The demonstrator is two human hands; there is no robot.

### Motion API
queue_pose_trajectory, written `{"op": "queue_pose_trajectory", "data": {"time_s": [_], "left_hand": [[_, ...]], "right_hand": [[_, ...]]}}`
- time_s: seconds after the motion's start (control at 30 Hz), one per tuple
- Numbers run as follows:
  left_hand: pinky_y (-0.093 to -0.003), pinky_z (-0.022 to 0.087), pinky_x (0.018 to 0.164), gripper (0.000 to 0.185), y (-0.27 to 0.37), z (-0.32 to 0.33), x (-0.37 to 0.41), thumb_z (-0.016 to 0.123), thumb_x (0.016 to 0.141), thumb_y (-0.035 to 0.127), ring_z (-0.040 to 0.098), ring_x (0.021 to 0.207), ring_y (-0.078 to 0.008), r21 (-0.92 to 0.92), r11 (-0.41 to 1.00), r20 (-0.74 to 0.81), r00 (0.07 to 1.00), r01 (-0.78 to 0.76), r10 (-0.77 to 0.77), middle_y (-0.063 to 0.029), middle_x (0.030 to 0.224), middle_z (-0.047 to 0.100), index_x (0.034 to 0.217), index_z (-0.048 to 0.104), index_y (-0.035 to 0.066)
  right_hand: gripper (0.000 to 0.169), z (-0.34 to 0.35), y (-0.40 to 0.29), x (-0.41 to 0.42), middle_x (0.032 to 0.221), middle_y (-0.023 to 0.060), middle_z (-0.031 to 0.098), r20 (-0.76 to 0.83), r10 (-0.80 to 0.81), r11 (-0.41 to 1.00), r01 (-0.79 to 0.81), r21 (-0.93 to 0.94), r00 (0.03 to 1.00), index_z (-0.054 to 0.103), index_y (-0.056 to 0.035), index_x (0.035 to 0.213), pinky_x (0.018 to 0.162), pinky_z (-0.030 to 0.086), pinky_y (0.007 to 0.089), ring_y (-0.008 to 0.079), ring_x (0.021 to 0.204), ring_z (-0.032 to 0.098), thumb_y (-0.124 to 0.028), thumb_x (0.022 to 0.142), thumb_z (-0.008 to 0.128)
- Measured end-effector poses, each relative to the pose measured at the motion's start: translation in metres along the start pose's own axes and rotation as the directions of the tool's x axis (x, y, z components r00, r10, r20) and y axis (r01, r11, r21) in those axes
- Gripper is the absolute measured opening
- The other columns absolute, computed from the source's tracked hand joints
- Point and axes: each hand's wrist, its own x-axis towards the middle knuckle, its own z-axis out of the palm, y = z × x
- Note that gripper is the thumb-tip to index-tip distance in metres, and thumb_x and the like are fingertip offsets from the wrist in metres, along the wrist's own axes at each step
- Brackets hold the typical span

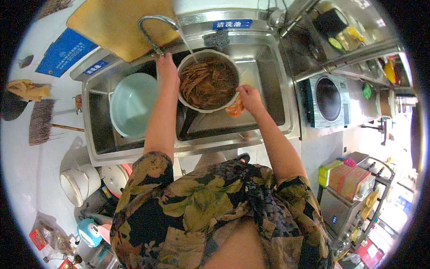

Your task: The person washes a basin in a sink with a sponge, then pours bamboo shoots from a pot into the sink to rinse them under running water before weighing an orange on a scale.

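Observation:
A round metal pot with a black handle sits at the divider and right basin of a steel double sink. Brown strips, which I cannot identify further, lie in dark liquid inside it. Water runs into the pot from a curved chrome faucet. My left hand is closed on the faucet's base. With its fingers at the pot's right rim, my right hand is beside an orange mesh scrubber; whether it grips rim or scrubber is unclear.
A pale green plastic basin is in the left sink bowl. Behind the sink lean a yellow board and a dark mesh scourer. An induction cooker stands on the counter at right. White bucket stands below left.

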Motion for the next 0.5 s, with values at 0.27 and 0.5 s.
{"op": "queue_pose_trajectory", "data": {"time_s": [0.27, 0.5], "left_hand": [[-0.0347, 0.047, 0.077, 0.041, 0.000, 0.091, -0.259, 0.046, 0.091, 0.046, 0.058, 0.083, -0.0203, -0.228, 0.557, 0.823, 0.463, 0.799, -0.328, -0.0069, 0.096, 0.060, 0.104, 0.056, 0.008], [-0.0362, 0.050, 0.082, 0.027, -0.006, 0.211, -0.395, 0.040, 0.096, 0.028, 0.060, 0.092, -0.0217, -0.158, 0.526, 0.869, 0.371, 0.836, -0.328, -0.0085, 0.096, 0.061, 0.096, 0.054, 0.005]], "right_hand": [[0.022, -0.070, -0.016, -0.064, 0.088, 0.0056, 0.063, -0.075, 0.115, 0.806, -0.049, 0.590, 0.991, 0.060, -0.0042, 0.106, 0.066, 0.052, 0.0286, 0.0123, 0.075, 0.061, -0.019, 0.091, 0.052], [0.027, -0.226, 0.058, -0.181, 0.105, 0.0223, 0.058, -0.250, -0.426, 0.898, 0.440, -0.002, 0.869, 0.058, -0.0004, 0.108, 0.085, 0.045, 0.0416, 0.0378, 0.098, 0.056, -0.013, 0.086, 0.051]]}}
